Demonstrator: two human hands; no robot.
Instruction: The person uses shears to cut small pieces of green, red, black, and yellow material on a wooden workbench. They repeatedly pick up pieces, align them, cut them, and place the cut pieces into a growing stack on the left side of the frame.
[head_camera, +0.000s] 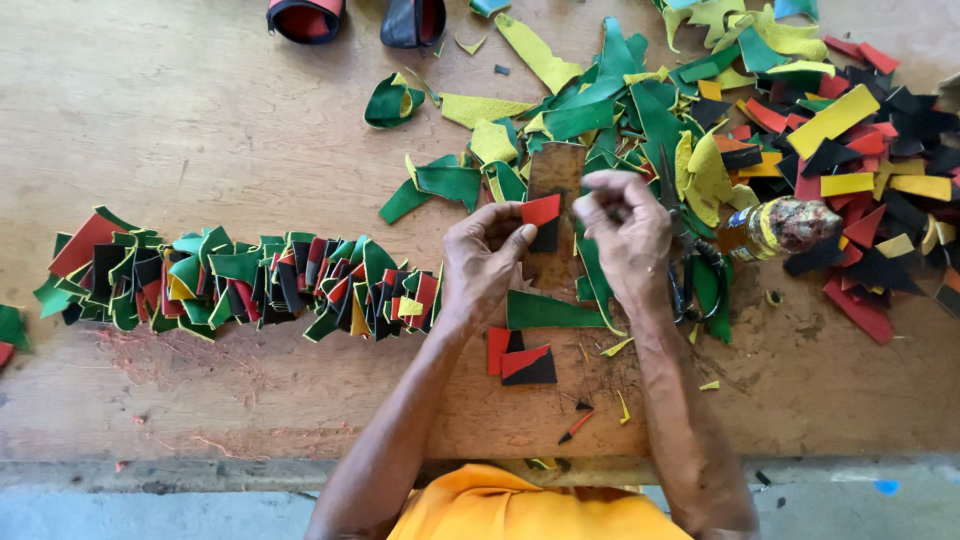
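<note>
My left hand (482, 262) pinches a small red and black piece (541, 218) between thumb and fingers, held just above the wooden table (200, 130). My right hand (625, 235) is right beside it with its fingers curled; what they hold, if anything, is hidden. A brown rectangular board (556, 172) lies under both hands. Below them rest a green triangle piece (545, 312) and two red and black pieces (522, 358).
A long row of folded green, black, red and yellow pieces (240, 280) stretches left. A big heap of coloured scraps (760, 120) covers the right. Black scissors (690, 270) and a glue-smeared bottle (785, 226) lie right of my right hand. Two dark cups (305, 18) stand at the far edge.
</note>
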